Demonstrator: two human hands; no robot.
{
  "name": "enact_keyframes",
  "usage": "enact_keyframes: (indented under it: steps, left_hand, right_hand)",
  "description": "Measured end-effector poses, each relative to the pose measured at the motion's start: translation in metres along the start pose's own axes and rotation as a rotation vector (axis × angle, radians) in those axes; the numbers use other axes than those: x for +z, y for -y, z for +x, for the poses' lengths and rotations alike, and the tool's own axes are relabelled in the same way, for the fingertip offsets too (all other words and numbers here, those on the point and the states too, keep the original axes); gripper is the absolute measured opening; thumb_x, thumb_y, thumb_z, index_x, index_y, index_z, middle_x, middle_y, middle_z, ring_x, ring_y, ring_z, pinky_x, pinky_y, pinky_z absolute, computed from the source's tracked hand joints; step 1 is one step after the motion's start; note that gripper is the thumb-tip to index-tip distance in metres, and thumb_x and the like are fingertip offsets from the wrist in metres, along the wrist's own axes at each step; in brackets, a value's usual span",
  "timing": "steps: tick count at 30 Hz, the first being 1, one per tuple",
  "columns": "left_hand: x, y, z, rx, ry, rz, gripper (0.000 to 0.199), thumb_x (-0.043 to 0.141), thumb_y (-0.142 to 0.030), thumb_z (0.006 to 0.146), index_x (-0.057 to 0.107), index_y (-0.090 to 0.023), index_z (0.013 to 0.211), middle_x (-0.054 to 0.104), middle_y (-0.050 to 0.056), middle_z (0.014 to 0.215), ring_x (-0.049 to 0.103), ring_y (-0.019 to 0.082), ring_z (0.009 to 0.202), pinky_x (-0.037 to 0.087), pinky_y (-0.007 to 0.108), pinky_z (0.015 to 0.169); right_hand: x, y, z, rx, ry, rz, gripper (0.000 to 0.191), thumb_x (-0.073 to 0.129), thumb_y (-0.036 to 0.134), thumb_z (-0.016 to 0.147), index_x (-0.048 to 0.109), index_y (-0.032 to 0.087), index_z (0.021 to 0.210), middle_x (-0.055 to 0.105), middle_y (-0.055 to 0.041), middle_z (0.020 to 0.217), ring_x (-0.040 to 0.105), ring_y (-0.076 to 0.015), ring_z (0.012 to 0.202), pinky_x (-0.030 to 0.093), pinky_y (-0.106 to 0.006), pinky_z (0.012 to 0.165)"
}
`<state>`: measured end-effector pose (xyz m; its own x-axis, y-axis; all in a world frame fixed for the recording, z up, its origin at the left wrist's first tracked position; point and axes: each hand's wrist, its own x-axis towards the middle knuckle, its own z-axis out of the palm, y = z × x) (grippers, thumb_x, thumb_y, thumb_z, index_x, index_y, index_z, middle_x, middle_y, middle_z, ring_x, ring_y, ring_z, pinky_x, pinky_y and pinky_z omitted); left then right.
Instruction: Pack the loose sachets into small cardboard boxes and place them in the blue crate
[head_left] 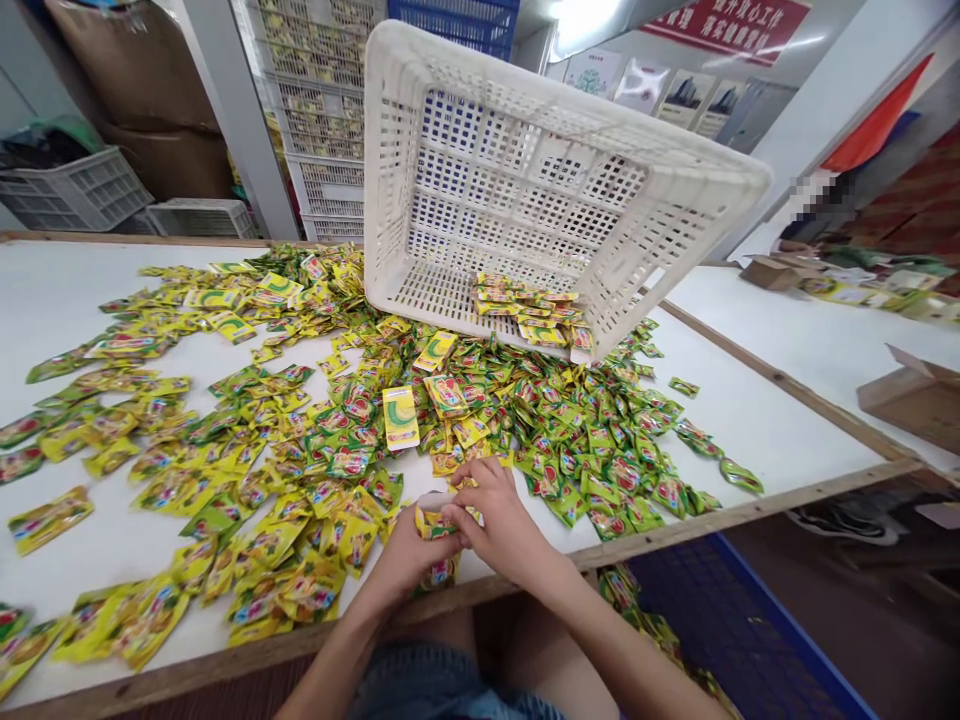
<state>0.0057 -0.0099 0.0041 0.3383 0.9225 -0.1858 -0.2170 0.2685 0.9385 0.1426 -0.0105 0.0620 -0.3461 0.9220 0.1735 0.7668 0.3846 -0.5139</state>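
Note:
Close to the table's front edge, my left hand [409, 548] is closed around a small yellow box [435, 523] with a whitish flap or inner side showing at its top. My right hand [495, 515] meets it from the right, its thumb and fingers pinched at the box's edge. What lies between those fingertips is partly hidden. Just beyond my hands are loose green candy sachets [622, 470] with red fruit prints. Yellow sachets [270, 545] spread to the left. A flat yellow box [401, 417] and a green-and-red box [445, 396] rest on the pile.
A white plastic crate [570, 75] lies tipped on its side at the back, several small boxes [525, 310] stacked inside. Wooden strips [795, 500] edge the white table. A blue crate [735, 620] with sachets stands below right. Another person [806, 215] is at the right-hand table.

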Motion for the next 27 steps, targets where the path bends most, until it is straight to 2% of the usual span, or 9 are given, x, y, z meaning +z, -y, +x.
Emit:
enact_keyframes:
  steps: [5,8,10,13,18,22,25,27]
  left_hand:
    - [-0.002,0.004,0.0,0.0,-0.038,0.073,0.031,0.073,-0.023,0.057,0.065,-0.013,0.085,0.068,0.004,0.083,0.059,0.018,0.077,0.045,0.025,0.072]
    - [-0.003,0.004,-0.002,-0.011,-0.048,0.062,0.033,0.072,-0.025,0.059,0.065,-0.013,0.089,0.069,0.005,0.086,0.059,0.018,0.076,0.045,0.026,0.072]
    - [-0.004,0.004,-0.003,-0.009,-0.075,0.055,0.034,0.072,-0.025,0.058,0.063,-0.012,0.088,0.069,0.004,0.083,0.059,0.018,0.074,0.045,0.026,0.07]
    - [-0.006,0.007,-0.003,0.028,-0.15,0.09,0.03,0.071,-0.023,0.057,0.061,-0.012,0.083,0.067,0.003,0.079,0.058,0.018,0.071,0.045,0.025,0.067]
    - [-0.008,0.013,-0.003,0.084,-0.191,0.155,0.023,0.063,-0.02,0.061,0.06,-0.012,0.082,0.066,0.004,0.08,0.058,0.019,0.074,0.045,0.026,0.069]
    - [-0.009,0.014,-0.008,0.086,-0.188,0.198,0.036,0.058,-0.01,0.057,0.059,-0.012,0.093,0.067,0.004,0.088,0.058,0.021,0.083,0.044,0.029,0.078]
    - [-0.01,0.014,-0.011,0.097,-0.169,0.193,0.04,0.059,-0.01,0.058,0.058,-0.013,0.097,0.066,0.005,0.096,0.058,0.022,0.088,0.044,0.03,0.081]
    - [-0.011,0.015,-0.011,0.098,-0.156,0.145,0.039,0.063,-0.013,0.061,0.056,-0.014,0.099,0.066,0.006,0.099,0.058,0.022,0.09,0.045,0.03,0.08]
  right_hand:
    - [0.003,-0.005,-0.002,-0.009,0.067,-0.005,0.023,0.053,0.029,0.086,0.066,0.02,0.069,0.056,-0.0045,0.1,0.043,-0.0212,0.099,0.033,-0.038,0.084]
    - [0.002,-0.006,-0.002,-0.006,0.08,0.009,0.017,0.058,0.03,0.082,0.066,0.021,0.071,0.055,-0.0034,0.1,0.043,-0.0212,0.099,0.032,-0.037,0.084]
    - [0.002,-0.004,-0.002,0.019,0.055,0.031,0.007,0.061,0.027,0.08,0.066,0.022,0.079,0.055,-0.0032,0.099,0.045,-0.0201,0.097,0.033,-0.036,0.083]
    - [0.004,0.001,0.001,0.028,0.025,0.042,0.009,0.063,0.022,0.079,0.063,0.022,0.088,0.055,-0.003,0.098,0.046,-0.0194,0.096,0.032,-0.035,0.084]
    - [0.008,0.007,0.006,-0.014,0.065,-0.02,0.004,0.064,0.02,0.077,0.063,0.02,0.08,0.056,-0.0034,0.098,0.045,-0.0202,0.098,0.031,-0.036,0.086]
    - [0.016,0.005,0.006,-0.023,0.13,-0.049,0.012,0.064,0.029,0.077,0.066,0.019,0.07,0.056,-0.0065,0.101,0.044,-0.0234,0.101,0.033,-0.038,0.085]
    - [0.021,0.002,0.002,0.013,0.126,0.015,0.014,0.063,0.03,0.077,0.065,0.019,0.068,0.056,-0.0069,0.102,0.045,-0.0239,0.101,0.033,-0.039,0.086]
    - [0.024,-0.001,-0.003,0.073,0.082,0.149,0.005,0.062,0.025,0.077,0.063,0.02,0.079,0.057,-0.005,0.099,0.048,-0.0214,0.097,0.035,-0.037,0.085]
